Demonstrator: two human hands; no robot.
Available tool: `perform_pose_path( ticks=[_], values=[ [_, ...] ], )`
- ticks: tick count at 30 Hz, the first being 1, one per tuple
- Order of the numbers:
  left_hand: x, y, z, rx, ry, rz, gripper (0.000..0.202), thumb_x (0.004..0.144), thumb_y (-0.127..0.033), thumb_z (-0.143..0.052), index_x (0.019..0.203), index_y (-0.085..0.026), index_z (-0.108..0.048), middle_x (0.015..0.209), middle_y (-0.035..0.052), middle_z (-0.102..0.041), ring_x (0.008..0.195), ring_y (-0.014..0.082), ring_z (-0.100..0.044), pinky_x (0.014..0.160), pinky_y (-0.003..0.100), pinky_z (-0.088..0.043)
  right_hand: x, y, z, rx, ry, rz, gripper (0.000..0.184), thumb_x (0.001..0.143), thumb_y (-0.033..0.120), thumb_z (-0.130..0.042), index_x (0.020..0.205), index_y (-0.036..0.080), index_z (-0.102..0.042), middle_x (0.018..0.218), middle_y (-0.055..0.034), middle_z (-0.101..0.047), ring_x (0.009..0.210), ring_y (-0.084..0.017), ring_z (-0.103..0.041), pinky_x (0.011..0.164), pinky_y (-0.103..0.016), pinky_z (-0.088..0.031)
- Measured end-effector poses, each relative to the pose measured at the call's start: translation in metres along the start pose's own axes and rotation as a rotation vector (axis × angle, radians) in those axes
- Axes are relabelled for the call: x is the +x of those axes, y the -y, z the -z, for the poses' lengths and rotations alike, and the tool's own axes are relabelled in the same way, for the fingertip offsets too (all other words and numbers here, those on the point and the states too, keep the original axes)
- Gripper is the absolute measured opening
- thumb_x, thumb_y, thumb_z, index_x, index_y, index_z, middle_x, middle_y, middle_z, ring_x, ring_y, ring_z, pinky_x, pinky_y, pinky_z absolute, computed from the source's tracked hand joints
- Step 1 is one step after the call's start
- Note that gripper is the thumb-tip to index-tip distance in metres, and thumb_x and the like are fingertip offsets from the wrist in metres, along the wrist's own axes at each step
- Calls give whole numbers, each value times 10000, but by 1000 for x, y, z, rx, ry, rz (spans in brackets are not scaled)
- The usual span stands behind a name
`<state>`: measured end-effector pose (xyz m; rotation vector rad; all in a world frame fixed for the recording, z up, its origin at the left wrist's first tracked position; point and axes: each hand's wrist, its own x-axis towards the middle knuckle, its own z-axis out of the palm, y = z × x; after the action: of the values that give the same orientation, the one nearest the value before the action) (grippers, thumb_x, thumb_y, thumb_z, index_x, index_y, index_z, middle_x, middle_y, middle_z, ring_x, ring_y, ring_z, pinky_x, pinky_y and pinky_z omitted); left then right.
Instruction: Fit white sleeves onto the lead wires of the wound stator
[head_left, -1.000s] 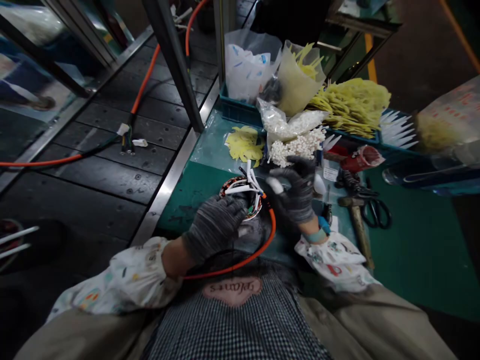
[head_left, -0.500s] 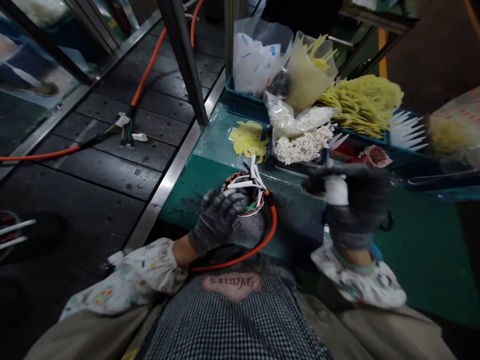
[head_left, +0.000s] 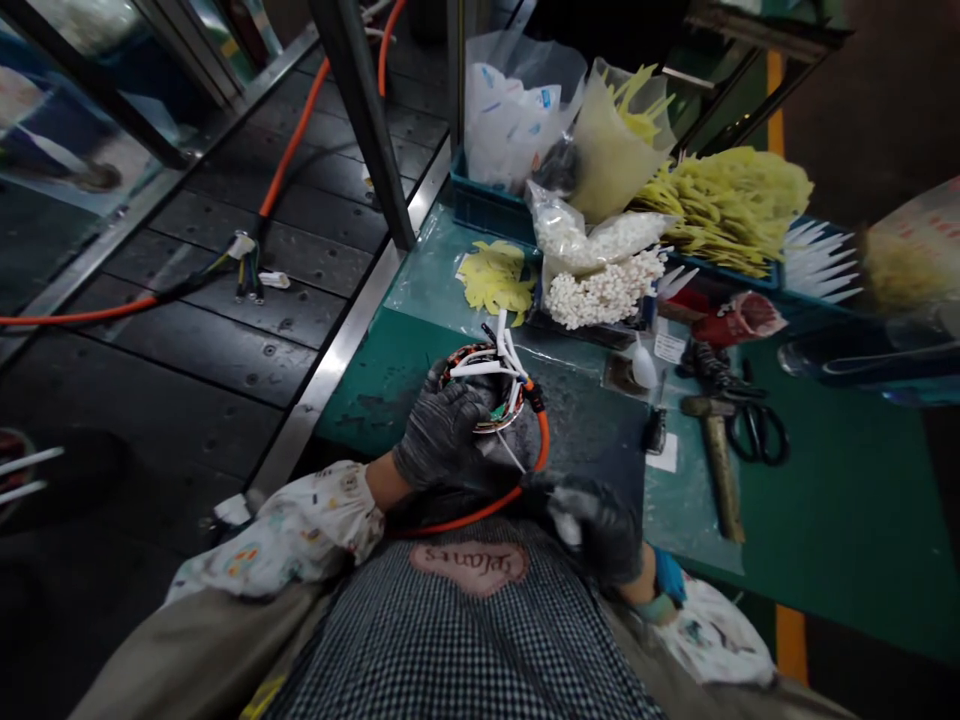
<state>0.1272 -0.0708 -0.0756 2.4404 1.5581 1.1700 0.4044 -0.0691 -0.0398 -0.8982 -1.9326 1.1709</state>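
Head view: at the green table's (head_left: 840,520) near edge, the left hand (head_left: 442,435) grips the wound stator (head_left: 491,390), fingers closed over its rim. An orange cable (head_left: 517,490) loops beside it. The right hand (head_left: 600,525), at the near edge, pinches a white thread (head_left: 514,455) from the stator.

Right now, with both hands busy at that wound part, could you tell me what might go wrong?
The loose white leads on the motor winding could snag the left hand. The orange cable loops close to the right hand and may catch. The hammer lies near the mat's edge.
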Motion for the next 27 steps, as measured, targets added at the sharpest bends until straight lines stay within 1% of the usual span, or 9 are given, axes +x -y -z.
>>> perform_pose_path(
  ticks=[4,8,10,12,15,19,21,24,27],
  values=[
    [2,4,1,-4,1,-28,184,1103,-408,-667,1136,-244,-743,1139,55,-879,1183,275,-828,1508,611,-288,18,-22,-16,-259,10,147,219,1103,433,-741,1082,325,-931,978,-67,-902,868,-268,-863,722,-369,-733],
    [4,8,2,-41,1,-43,238,1127,-414,-651,1275,-279,-779,1316,41,-889,1315,262,-814,1503,615,-304,61,-30,-29,-490,-89,137,281,1139,411,-715,1296,295,-917,1050,-107,-913,858,-285,-861,728,-371,-683],
    [4,8,2,-82,27,-18,198,1106,-387,-674,1227,-305,-808,1359,16,-884,1355,256,-804,1495,619,-319,82,-25,-30,-632,-14,48,322,1127,418,-739,1365,275,-903,965,-119,-904,775,-304,-837,684,-380,-634],
    [4,8,1,-114,45,8,166,1081,-369,-692,1163,-317,-827,1368,0,-884,1381,254,-797,1490,613,-328,99,-17,-29,-735,140,-40,289,1105,397,-758,1299,258,-921,867,-115,-884,716,-309,-813,662,-379,-599],
    [1,10,-1,-112,79,41,171,1049,-383,-719,1160,-328,-837,1373,-5,-885,1414,261,-784,1500,600,-307,113,-11,-27,-591,253,-67,243,1099,379,-733,1171,252,-926,952,-110,-909,818,-306,-845,763,-396,-652],
    [0,11,-2,-96,96,46,259,1013,-386,-779,1260,-344,-842,1381,1,-880,1413,271,-779,1526,571,-233,110,-7,-21,-79,63,-77,332,1152,511,-668,1187,300,-922,1155,-63,-933,1033,-291,-878,985,-458,-720],
    [1,11,-1,-88,109,59,343,1018,-385,-777,1355,-350,-825,1381,9,-878,1404,273,-783,1530,564,-218,106,-6,-17,104,108,-97,343,1156,558,-679,1198,323,-926,1181,-43,-932,1096,-287,-880,1052,-483,-721],
    [3,10,2,-101,146,64,398,1029,-404,-771,1421,-341,-800,1323,14,-890,1328,267,-818,1530,581,-220,104,-7,-11,165,193,-112,257,1074,547,-814,1125,322,-926,1133,-41,-932,1057,-281,-884,1041,-495,-729],
    [4,8,3,-111,183,87,277,1048,-389,-755,1308,-328,-828,1319,-3,-891,1307,267,-829,1529,611,-235,105,-12,-9,154,116,-113,202,1002,491,-883,1038,293,-896,1066,-50,-927,980,-274,-884,968,-484,-743]
  ],
)
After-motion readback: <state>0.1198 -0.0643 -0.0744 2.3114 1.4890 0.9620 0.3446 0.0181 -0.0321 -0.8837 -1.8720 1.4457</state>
